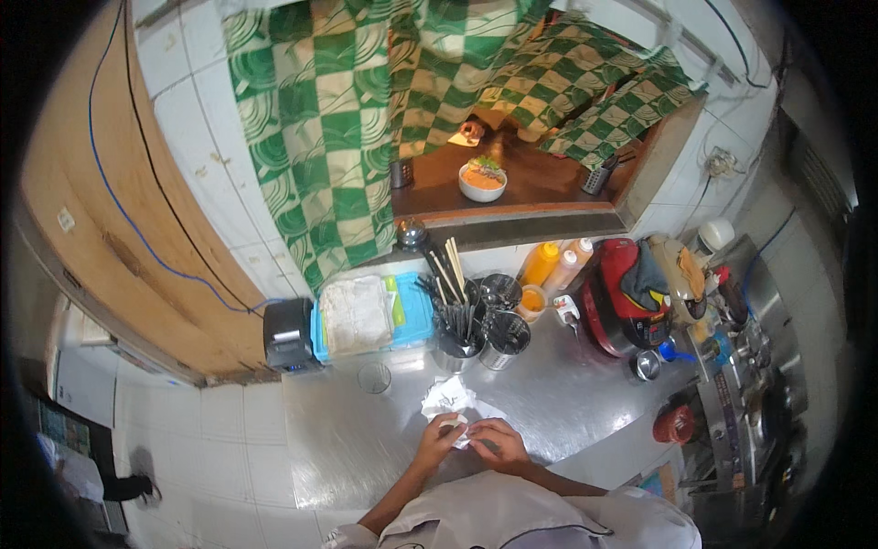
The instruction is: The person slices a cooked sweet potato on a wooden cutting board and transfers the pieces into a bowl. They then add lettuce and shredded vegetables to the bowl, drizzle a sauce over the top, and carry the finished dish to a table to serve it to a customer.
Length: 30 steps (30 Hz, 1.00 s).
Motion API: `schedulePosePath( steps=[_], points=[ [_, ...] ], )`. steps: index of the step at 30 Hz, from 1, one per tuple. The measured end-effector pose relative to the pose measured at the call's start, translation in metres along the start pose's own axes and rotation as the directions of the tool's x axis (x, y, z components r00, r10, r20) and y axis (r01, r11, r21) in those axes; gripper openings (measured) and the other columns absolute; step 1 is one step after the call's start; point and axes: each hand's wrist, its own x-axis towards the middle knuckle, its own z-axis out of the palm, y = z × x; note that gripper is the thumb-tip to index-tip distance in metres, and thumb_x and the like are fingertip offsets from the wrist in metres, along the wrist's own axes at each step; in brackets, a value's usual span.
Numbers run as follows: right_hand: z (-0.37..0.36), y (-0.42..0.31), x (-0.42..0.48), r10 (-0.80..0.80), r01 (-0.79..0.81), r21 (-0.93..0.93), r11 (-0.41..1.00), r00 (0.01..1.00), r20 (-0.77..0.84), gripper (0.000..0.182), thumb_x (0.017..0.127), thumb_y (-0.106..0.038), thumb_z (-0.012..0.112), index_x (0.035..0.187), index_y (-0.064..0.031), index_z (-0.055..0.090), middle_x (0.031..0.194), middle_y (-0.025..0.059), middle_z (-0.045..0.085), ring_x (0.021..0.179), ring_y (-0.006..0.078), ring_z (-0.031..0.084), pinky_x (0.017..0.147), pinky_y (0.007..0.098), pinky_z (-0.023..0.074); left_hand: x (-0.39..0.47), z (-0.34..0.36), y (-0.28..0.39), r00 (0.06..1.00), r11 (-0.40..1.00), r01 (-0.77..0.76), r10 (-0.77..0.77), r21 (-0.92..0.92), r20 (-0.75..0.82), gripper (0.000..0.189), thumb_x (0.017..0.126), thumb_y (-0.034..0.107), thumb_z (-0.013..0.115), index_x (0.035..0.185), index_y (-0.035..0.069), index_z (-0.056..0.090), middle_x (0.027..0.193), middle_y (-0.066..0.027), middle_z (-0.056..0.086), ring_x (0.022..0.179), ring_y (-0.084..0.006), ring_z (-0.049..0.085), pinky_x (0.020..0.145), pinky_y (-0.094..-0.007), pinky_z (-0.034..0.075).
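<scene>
My left hand [437,439] grips a small piece of white paper [461,439], low over the near part of a stainless steel counter. From the other side the fingertips of my right hand [499,445] pinch the same piece, and the two hands almost meet. What lies inside the fingers is partly hidden. Just beyond my hands is a loose pile of white paper slips [447,396], the top one bearing dark handwriting. An empty-looking drinking glass [374,378] stands to the left of the pile.
Behind the slips stand a steel holder of chopsticks and cutlery [455,357], perforated steel cups [506,350] and sauce bottles [540,263]. A red rice cooker [610,302] is at right, a blue lidded box [415,309] at left. Someone's hand [471,130] shows near a filled bowl [483,192] in the hatch.
</scene>
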Motion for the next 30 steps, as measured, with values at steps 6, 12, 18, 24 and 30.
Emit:
schedulePosePath(
  steps=[6,12,18,24,30],
  points=[
    [0.003,0.003,0.016,0.34,-0.244,0.561,0.791,0.938,-0.072,0.026,0.099,-0.014,0.078,0.122,-0.004,0.071,0.132,0.0066,0.066,0.118,0.0183,0.064,0.095,0.0331,0.0548,0.0,0.01,0.034,0.994,0.974,-0.106,0.104,0.198,0.019,0.041,0.095,0.012,0.082,0.131,0.006,0.063,0.109,-0.0068,0.073,0.097,-0.0123,0.067,0.075,-0.0266,0.05],
    [0.002,0.034,0.045,0.487,-0.492,0.642,0.588,0.849,0.205,0.022,0.105,-0.021,0.073,0.118,-0.0026,0.072,0.105,0.0011,0.074,0.097,0.0101,0.069,0.076,0.0301,0.0591,0.02,0.016,0.038,0.986,0.987,-0.092,0.109,0.134,-0.129,0.034,0.094,0.009,0.084,0.122,0.003,0.065,0.109,-0.0049,0.074,0.099,-0.0147,0.07,0.084,-0.0302,0.056],
    [0.049,0.082,0.073,0.34,-0.27,0.383,0.883,0.932,-0.127,0.025,0.1,-0.021,0.078,0.112,0.0001,0.072,0.094,0.0086,0.075,0.091,0.0137,0.072,0.073,0.0332,0.0601,0.036,0.031,0.018,0.913,0.981,-0.137,0.07,-0.141,-0.402,0.025,0.097,0.018,0.083,0.111,0.004,0.067,0.107,-0.0077,0.073,0.098,-0.0192,0.072,0.083,-0.0349,0.059],
    [0.079,0.097,0.077,0.43,-0.378,0.217,0.9,0.852,-0.299,0.036,0.093,-0.033,0.082,0.107,-0.0013,0.075,0.094,0.0152,0.077,0.086,0.0239,0.075,0.079,0.0418,0.0584,0.067,0.015,-0.003,0.85,0.996,-0.085,0.086,0.025,-0.52,0.019,0.102,0.016,0.076,0.109,0.002,0.064,0.105,-0.0082,0.07,0.096,-0.0211,0.071,0.083,-0.0373,0.06],
    [0.059,0.081,0.078,0.526,-0.494,0.463,0.736,0.848,0.069,0.036,0.093,-0.031,0.082,0.107,0.0007,0.073,0.096,0.0104,0.077,0.088,0.0158,0.071,0.078,0.037,0.0561,0.057,0.002,-0.003,0.808,0.923,-0.285,0.377,0.261,-0.452,0.019,0.101,0.017,0.078,0.1,-0.001,0.069,0.098,-0.0089,0.073,0.084,-0.0159,0.07,0.069,-0.0334,0.058]
  ],
)
